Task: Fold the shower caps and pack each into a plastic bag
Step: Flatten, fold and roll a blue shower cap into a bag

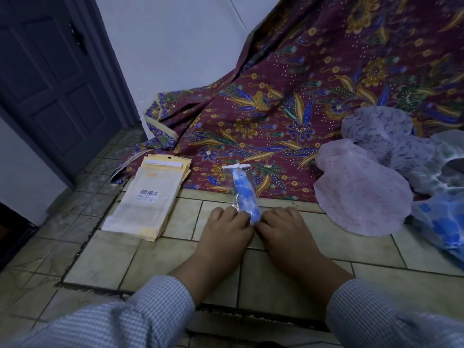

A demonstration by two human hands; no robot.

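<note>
**Blue shower cap bagged, both hands on the near end**

So the folded blue-and-white shower cap [244, 197] is sitting inside a clear plastic bag [236, 194] that lies on the tiled floor [150, 259], its far end with the white header strip reaching onto the edge of the batik cloth [288, 109]. Left hand [226, 234] and right hand [283, 234] are side by side at the near end of the bag, fingers curled down over it, so each grip looks like it's pinching the bag's bottom edge, though the fingertips themselves are hidden.

Writing-wise there's not much: the stack of empty bags [148, 199] to the left has a white sticker with a barcode [148, 192] and small print under it, too tiny to read. The bags have yellowish backing and a hang hole at the top.

To the right is a loose pile of unfolded caps: a pink-patterned one [361, 189], a purple-printed one [376, 131], and a blue-flowered one [442, 222].

Room is dim. Beige floor tiles with dark grout, white wall [175, 46], dark panelled door [50, 84] at the left. Sleeves [150, 310] are a fine light-blue check
</note>
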